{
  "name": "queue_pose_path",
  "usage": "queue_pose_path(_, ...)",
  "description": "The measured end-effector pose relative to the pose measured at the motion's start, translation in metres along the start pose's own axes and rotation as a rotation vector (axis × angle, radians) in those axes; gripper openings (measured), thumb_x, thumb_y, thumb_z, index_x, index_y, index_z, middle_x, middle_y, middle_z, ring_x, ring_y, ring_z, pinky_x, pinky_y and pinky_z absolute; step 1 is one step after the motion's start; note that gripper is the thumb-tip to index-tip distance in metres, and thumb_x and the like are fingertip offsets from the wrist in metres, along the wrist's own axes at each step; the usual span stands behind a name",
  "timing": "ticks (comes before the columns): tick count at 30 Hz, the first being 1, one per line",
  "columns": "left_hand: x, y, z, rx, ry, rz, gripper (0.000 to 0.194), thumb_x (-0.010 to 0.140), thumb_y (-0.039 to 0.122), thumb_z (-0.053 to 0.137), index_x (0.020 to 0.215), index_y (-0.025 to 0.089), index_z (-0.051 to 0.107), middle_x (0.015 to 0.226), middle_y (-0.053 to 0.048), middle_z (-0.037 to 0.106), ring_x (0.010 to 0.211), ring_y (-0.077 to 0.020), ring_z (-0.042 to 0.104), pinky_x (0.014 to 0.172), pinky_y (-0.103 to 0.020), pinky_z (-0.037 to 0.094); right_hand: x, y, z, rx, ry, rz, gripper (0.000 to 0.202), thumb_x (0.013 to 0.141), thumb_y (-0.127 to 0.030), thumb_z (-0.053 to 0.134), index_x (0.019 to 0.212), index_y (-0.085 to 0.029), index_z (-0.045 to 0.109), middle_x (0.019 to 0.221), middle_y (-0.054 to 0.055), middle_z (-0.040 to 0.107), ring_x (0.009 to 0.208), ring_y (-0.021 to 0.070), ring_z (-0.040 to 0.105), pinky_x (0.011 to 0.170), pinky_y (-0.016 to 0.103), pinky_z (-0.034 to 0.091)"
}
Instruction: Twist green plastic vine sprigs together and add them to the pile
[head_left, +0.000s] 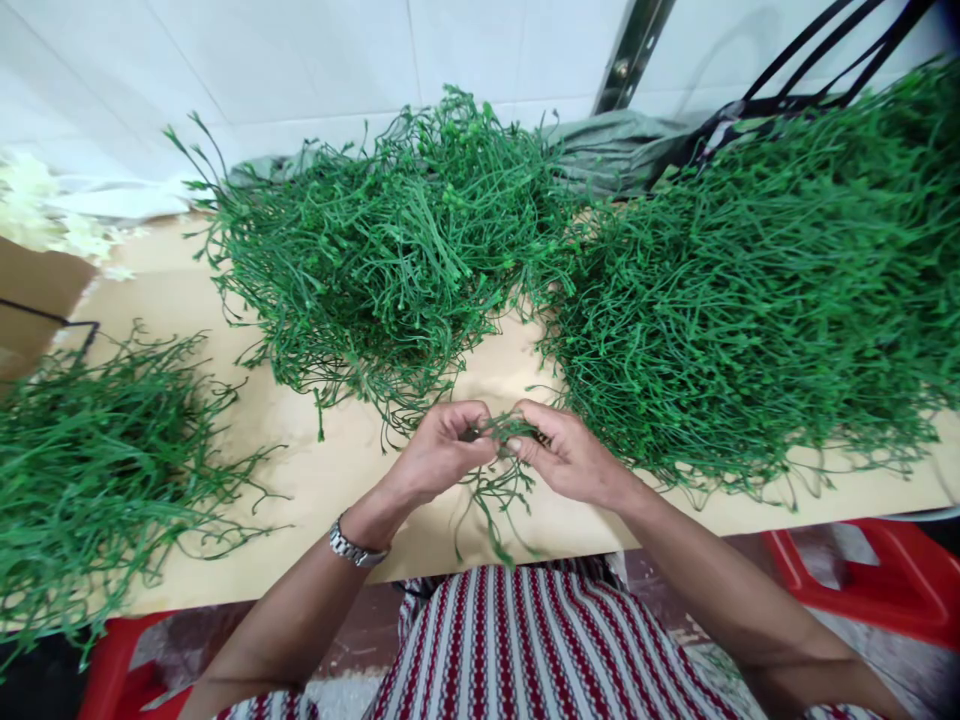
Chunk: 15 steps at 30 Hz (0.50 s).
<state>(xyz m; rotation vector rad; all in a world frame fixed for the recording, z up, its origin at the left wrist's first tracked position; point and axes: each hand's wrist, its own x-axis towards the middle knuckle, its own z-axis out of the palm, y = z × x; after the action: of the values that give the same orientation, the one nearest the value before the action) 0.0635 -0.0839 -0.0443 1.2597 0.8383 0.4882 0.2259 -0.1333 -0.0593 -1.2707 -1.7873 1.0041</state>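
Between my two hands is a small bunch of thin green plastic-looking stems (498, 492), its forked tips hanging down over the table's near edge. My left hand (451, 446), with a metal watch (355, 546) on the wrist, pinches the bunch from the left. From the right, my right hand (568, 452) grips the same stems between thumb and fingers. The hands are close together, just above the tan table surface (330, 490). Behind them lies a big loose pile of green stems (390, 260).
A larger green heap (750, 300) covers the right side, and another pile (97, 470) lies at the left. Pale flowers (45, 210) and a cardboard box (34, 300) are at the far left. Red stools (892, 580) stand below the table. A tiled wall (322, 60) is behind.
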Motion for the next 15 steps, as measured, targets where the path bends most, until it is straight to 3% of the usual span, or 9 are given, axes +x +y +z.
queue_pose_path(3,0.001,-0.003,0.002,-0.159,0.014,-0.041,0.017,0.06,0.014,0.057,0.055,0.015,0.04,0.046,0.009,0.032,0.039,-0.0012,0.02,0.04,-0.018,0.015,0.001,-0.002,-0.002,-0.115,0.016,-0.098,0.006,0.08,-0.012,0.046,0.08,-0.016,0.049,0.073,0.0,0.048,0.067,0.0117,0.044,0.061,0.023,0.035)
queue_pose_path(6,0.001,-0.006,0.003,-0.218,0.012,-0.064,0.018,0.061,0.016,0.061,0.06,0.015,0.043,0.049,0.009,0.035,0.04,-0.0015,0.021,0.04,-0.018,0.016,0.001,-0.002,0.001,-0.102,0.028,-0.063,0.009,0.081,-0.011,0.044,0.085,-0.016,0.05,0.072,0.0,0.049,0.065,0.0119,0.045,0.059,0.023,0.036)
queue_pose_path(11,-0.001,-0.009,-0.001,-0.086,-0.016,-0.004,0.021,0.066,0.027,0.064,0.063,0.012,0.05,0.055,0.005,0.041,0.05,-0.0049,0.032,0.046,-0.018,0.024,-0.002,-0.001,0.003,-0.13,0.062,-0.102,0.009,0.081,-0.01,0.044,0.082,-0.017,0.05,0.071,0.0,0.049,0.066,0.0118,0.046,0.059,0.022,0.035)
queue_pose_path(15,-0.001,-0.012,-0.007,0.088,-0.087,0.055,0.024,0.07,0.031,0.063,0.059,0.011,0.054,0.053,0.004,0.04,0.052,-0.0063,0.033,0.049,-0.02,0.026,-0.003,-0.003,-0.004,-0.192,-0.062,-0.116,0.005,0.083,-0.015,0.045,0.087,-0.016,0.048,0.073,0.0,0.049,0.063,0.0108,0.043,0.057,0.021,0.033)
